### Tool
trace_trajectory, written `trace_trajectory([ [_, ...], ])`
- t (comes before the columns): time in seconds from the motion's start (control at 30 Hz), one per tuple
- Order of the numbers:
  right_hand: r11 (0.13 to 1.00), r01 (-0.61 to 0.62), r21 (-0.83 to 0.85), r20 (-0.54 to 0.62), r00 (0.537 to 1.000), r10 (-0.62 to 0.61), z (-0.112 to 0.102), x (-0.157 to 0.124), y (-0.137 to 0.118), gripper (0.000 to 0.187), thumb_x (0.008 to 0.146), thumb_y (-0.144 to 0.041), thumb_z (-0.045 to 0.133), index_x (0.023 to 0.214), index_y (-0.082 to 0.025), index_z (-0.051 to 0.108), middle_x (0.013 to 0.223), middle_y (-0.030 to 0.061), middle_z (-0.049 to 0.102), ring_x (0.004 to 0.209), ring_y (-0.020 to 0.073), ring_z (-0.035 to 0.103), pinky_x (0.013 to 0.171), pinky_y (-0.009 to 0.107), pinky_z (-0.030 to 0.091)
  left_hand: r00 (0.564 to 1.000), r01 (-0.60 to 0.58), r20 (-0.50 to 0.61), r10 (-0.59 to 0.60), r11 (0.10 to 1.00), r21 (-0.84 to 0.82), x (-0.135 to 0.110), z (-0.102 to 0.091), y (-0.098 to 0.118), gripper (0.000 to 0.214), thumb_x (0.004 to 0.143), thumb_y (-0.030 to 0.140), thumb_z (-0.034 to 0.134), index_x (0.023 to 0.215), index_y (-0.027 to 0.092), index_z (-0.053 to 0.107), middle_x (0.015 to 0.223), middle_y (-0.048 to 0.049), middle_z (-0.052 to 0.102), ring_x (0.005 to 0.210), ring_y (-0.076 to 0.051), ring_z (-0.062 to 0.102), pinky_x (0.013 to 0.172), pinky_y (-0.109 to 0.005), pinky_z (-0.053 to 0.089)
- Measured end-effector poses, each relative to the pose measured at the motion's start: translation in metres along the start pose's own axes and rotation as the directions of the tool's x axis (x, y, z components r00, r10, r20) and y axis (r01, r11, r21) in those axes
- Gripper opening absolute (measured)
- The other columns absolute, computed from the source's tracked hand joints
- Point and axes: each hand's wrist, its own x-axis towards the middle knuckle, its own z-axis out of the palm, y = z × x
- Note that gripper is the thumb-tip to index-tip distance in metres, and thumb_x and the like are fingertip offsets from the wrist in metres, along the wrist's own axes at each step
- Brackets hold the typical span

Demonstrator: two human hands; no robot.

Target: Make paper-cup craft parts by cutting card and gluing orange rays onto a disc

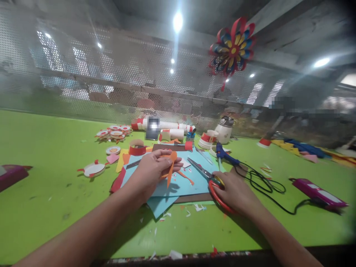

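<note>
Between the thumb and fingers of my left hand point(155, 168) is an orange paper cutout point(172, 157), with a round top and a narrow strip hanging down. My right hand point(236, 191) is on a pair of scissors point(219, 196) with red and yellow handles; the blades point away to the left, slightly parted. Beneath both lies light blue paper point(164, 190) stacked on darker sheets. Orange scraps point(187, 178) and small white bits rest on the blue sheet.
A blue glue gun point(226, 155) with a black cord lies right of the paper, near a purple power strip point(319, 193). White paper discs point(94, 170) with red tabs are at left. Paper cups point(207, 140) and a jug point(224, 129) stand behind. A paper flower point(233, 50) hangs above.
</note>
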Motion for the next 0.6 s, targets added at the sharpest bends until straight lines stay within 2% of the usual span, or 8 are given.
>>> trace_trajectory([
  [0.13, 0.998, 0.058, -0.023, -0.078, 0.995, -0.06, -0.01, -0.007, -0.002, 0.04, 0.085, -0.036, 0.053, 0.117, -0.013, 0.063, 0.103, 0.0183, 0.062, 0.102, 0.035, 0.055, 0.083, 0.044, 0.044, 1.0, -0.011, 0.001, 0.011, 1.0, -0.007, -0.001, 0.0, 0.0, 0.023, 0.076, 0.011, 0.067, 0.096, 0.014, 0.056, 0.093, -0.0135, 0.072, 0.085, -0.021, 0.071, 0.092, -0.038, 0.051],
  [0.2, 0.988, 0.135, 0.07, -0.112, 0.986, -0.127, -0.022, -0.008, -0.01, 0.038, 0.085, -0.035, 0.055, 0.115, -0.014, 0.064, 0.104, 0.0164, 0.062, 0.102, 0.0318, 0.055, 0.086, 0.043, 0.043, 1.0, -0.006, 0.007, 0.006, 1.0, -0.008, -0.002, 0.001, 0.0, 0.023, 0.076, 0.011, 0.068, 0.095, 0.015, 0.055, 0.093, -0.0132, 0.072, 0.084, -0.021, 0.071, 0.092, -0.037, 0.051],
  [0.27, 0.94, 0.223, 0.257, -0.137, 0.972, -0.193, -0.037, -0.005, -0.025, 0.035, 0.087, -0.034, 0.054, 0.114, -0.014, 0.064, 0.105, 0.0137, 0.062, 0.097, 0.0261, 0.057, 0.087, 0.04, 0.044, 1.0, -0.001, 0.023, 0.001, 1.0, -0.004, -0.003, 0.003, -0.001, 0.027, 0.076, 0.01, 0.068, 0.097, 0.015, 0.053, 0.091, -0.0128, 0.072, 0.085, -0.021, 0.071, 0.091, -0.037, 0.051],
  [0.33, 0.836, 0.273, 0.476, -0.13, 0.962, -0.24, -0.051, 0.004, -0.043, 0.031, 0.087, -0.033, 0.055, 0.108, -0.013, 0.066, 0.099, 0.0108, 0.065, 0.084, 0.0202, 0.059, 0.078, 0.034, 0.047, 0.999, -0.01, 0.049, 0.01, 1.0, -0.004, -0.004, 0.004, -0.003, 0.031, 0.075, 0.009, 0.069, 0.101, 0.014, 0.051, 0.087, -0.0118, 0.073, 0.084, -0.02, 0.071, 0.09, -0.036, 0.052],
  [0.43, 0.597, 0.252, 0.762, -0.151, 0.965, -0.215, -0.06, 0.023, -0.066, 0.023, 0.081, -0.031, 0.061, 0.093, -0.012, 0.068, 0.09, 0.009, 0.068, 0.079, 0.0189, 0.06, 0.072, 0.032, 0.046, 0.997, -0.021, 0.069, 0.022, 1.0, -0.018, -0.002, 0.005, -0.008, 0.039, 0.073, 0.007, 0.07, 0.105, 0.013, 0.049, 0.08, -0.0102, 0.073, 0.079, -0.02, 0.071, 0.087, -0.037, 0.053],
  [0.6, 0.426, 0.202, 0.882, -0.131, 0.973, -0.191, -0.05, 0.045, -0.085, 0.02, 0.078, -0.034, 0.061, 0.076, -0.014, 0.064, 0.07, 0.0031, 0.065, 0.065, 0.0148, 0.059, 0.062, 0.028, 0.045, 0.997, -0.028, 0.071, 0.03, 0.999, -0.027, 0.003, 0.004, -0.018, 0.046, 0.067, 0.005, 0.071, 0.107, 0.012, 0.049, 0.071, -0.007, 0.072, 0.069, -0.021, 0.071, 0.078, -0.035, 0.055],
])
